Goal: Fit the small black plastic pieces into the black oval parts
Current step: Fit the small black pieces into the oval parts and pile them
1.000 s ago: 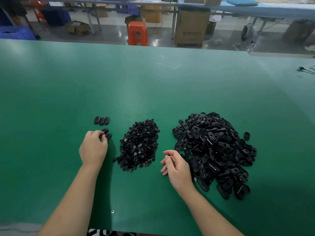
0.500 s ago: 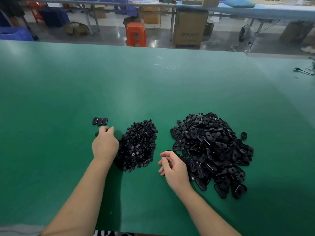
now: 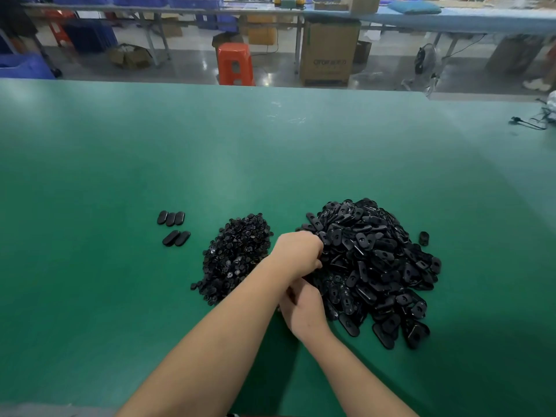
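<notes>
Left hand reaches across into the oval pile, fingers curled, contents hidden. Right hand sits tucked beneath it at the pile's near-left edge, grip unclear. Small pieces lie heaped just left of the pile.

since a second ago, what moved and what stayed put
The left hand left the two ovals at the left, crossing over the small pieces pile to the oval parts pile. The right hand barely moved. Both piles and the row of three stayed.
</notes>
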{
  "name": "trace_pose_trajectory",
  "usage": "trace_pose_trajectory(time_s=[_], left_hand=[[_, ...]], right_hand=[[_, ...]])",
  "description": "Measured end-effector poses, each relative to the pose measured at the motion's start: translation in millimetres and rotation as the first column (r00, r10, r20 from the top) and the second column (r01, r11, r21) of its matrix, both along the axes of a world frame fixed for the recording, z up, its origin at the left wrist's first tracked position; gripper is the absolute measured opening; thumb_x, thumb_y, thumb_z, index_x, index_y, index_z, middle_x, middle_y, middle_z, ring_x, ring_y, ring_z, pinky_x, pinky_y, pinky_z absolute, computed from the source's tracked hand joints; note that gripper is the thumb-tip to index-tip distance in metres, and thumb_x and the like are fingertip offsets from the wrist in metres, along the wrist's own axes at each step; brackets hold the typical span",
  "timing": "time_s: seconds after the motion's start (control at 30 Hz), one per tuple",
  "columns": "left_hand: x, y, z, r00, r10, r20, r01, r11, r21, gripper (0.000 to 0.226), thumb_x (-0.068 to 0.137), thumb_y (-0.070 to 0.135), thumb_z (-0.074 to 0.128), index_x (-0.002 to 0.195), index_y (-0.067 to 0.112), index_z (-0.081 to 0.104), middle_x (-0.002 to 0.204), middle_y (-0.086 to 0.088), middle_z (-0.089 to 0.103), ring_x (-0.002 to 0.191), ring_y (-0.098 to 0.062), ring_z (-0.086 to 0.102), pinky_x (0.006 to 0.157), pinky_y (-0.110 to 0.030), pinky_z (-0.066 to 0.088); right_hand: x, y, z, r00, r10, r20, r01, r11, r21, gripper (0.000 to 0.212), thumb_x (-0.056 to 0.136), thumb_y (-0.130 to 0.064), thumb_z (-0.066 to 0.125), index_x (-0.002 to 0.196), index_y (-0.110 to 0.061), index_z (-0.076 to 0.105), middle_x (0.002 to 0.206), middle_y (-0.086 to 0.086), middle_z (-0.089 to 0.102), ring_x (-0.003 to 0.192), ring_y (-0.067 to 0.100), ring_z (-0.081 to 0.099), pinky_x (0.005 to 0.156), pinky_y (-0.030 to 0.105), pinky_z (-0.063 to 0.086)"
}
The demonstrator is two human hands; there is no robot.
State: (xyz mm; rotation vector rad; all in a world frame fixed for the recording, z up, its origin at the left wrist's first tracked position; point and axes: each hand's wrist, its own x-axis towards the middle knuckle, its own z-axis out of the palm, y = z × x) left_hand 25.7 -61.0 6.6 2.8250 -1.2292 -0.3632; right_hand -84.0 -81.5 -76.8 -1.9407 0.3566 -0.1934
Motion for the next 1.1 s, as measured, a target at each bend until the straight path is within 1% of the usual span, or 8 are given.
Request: trace_pose_trajectory(time_s=[0.13, 0.33, 0.53, 0.63, 0.77, 0.83, 0.93, 1.1], left_hand=[[-0.4, -2.0, -9.3, 1.000, 0.014, -0.016, -0.014, 1.000, 0.023, 0.031, 0.095, 0.029, 0.069, 0.122, 0.015, 0.061, 0.116, -0.007, 0.062, 0.107, -0.030, 0.061, 0.082, -0.042, 0.053], [0.9, 0.9, -13.4, 0.999, -0.011, -0.033, 0.011, 1.000, 0.016, 0.031, 0.093, 0.020, 0.066, 0.122, 0.015, 0.056, 0.115, -0.008, 0.059, 0.101, -0.031, 0.061, 0.075, -0.040, 0.050], [0.5, 6.4, -14.5, 0.998, 0.001, 0.057, 0.003, 0.997, -0.073, 0.019, 0.097, 0.015, 0.053, 0.113, 0.016, 0.062, 0.107, -0.005, 0.065, 0.098, -0.029, 0.063, 0.071, -0.038, 0.050], [-0.9, 15.9, -14.8, 0.993, 0.086, 0.075, -0.054, 0.934, -0.354, 0.022, 0.096, 0.017, 0.055, 0.114, 0.024, 0.066, 0.105, 0.005, 0.069, 0.093, -0.018, 0.064, 0.075, -0.034, 0.054], [-2.8, 33.1, -5.3, 0.907, 0.227, -0.355, -0.415, 0.624, -0.662, 0.029, 0.093, 0.016, 0.066, 0.117, 0.032, 0.068, 0.085, 0.012, 0.069, 0.066, 0.000, 0.057, 0.067, -0.013, 0.048], [-1.6, 45.3, 0.2, 0.795, 0.134, -0.592, -0.566, 0.517, -0.642, 0.031, 0.092, 0.008, 0.068, 0.113, 0.031, 0.070, 0.078, 0.006, 0.069, 0.064, -0.004, 0.063, 0.066, -0.019, 0.056], [-2.0, 63.3, 2.6, 0.601, -0.044, -0.798, -0.732, 0.371, -0.571, 0.025, 0.092, -0.005, 0.067, 0.108, 0.013, 0.073, 0.072, -0.006, 0.064, 0.069, -0.018, 0.071, 0.067, -0.028, 0.061], [-6.1, 85.4, -12.9, 0.476, -0.039, -0.879, -0.817, 0.351, -0.458, 0.017, 0.093, 0.002, 0.069, 0.109, 0.005, 0.075, 0.066, -0.013, 0.069, 0.051, -0.018, 0.061, 0.054, -0.024, 0.054]], right_hand=[[-0.6, -0.7, -3.0, 1.000, 0.012, -0.005, -0.012, 1.000, -0.020, 0.043, 0.087, 0.000, 0.062, 0.070, -0.036, 0.046, 0.060, -0.022, 0.060, 0.054, -0.004, 0.050, 0.051, 0.013, 0.034], [-0.7, 0.3, 0.9, 0.998, 0.055, 0.011, -0.054, 0.994, -0.092, 0.047, 0.088, 0.000, 0.063, 0.070, -0.038, 0.042, 0.066, -0.045, 0.055, 0.062, -0.018, 0.054, 0.053, 0.006, 0.036], [-1.2, -0.7, 1.7, 0.998, 0.068, 0.011, -0.066, 0.992, -0.112, 0.038, 0.087, -0.012, 0.064, 0.071, -0.039, 0.044, 0.062, -0.021, 0.057, 0.062, -0.002, 0.055, 0.054, 0.018, 0.032], [-0.3, -0.7, 2.7, 0.998, 0.063, -0.012, -0.064, 0.994, -0.090, 0.015, 0.088, -0.025, 0.056, 0.078, -0.035, 0.053, 0.072, -0.009, 0.063, 0.067, 0.015, 0.059, 0.059, 0.029, 0.038], [0.8, 0.4, 3.7, 1.000, 0.018, -0.008, -0.018, 1.000, -0.009, 0.022, 0.096, -0.023, 0.050, 0.094, -0.044, 0.055, 0.078, -0.008, 0.070, 0.066, 0.012, 0.066, 0.065, 0.030, 0.053], [0.4, 0.3, 4.1, 1.000, -0.014, 0.010, 0.014, 0.998, 0.057, 0.022, 0.099, -0.020, 0.050, 0.103, -0.041, 0.053, 0.085, -0.010, 0.070, 0.064, 0.013, 0.068, 0.066, 0.038, 0.058], [-0.4, 0.1, 6.0, 0.998, -0.053, 0.039, 0.049, 0.993, 0.109, 0.021, 0.103, -0.018, 0.047, 0.105, -0.038, 0.050, 0.085, -0.010, 0.069, 0.057, 0.012, 0.067, 0.056, 0.031, 0.057], [-0.7, 0.7, 10.3, 0.995, -0.088, 0.048, 0.078, 0.979, 0.187, 0.027, 0.106, -0.010, 0.037, 0.095, -0.025, 0.057, 0.077, 0.003, 0.066, 0.054, 0.018, 0.063, 0.051, 0.042, 0.056]])
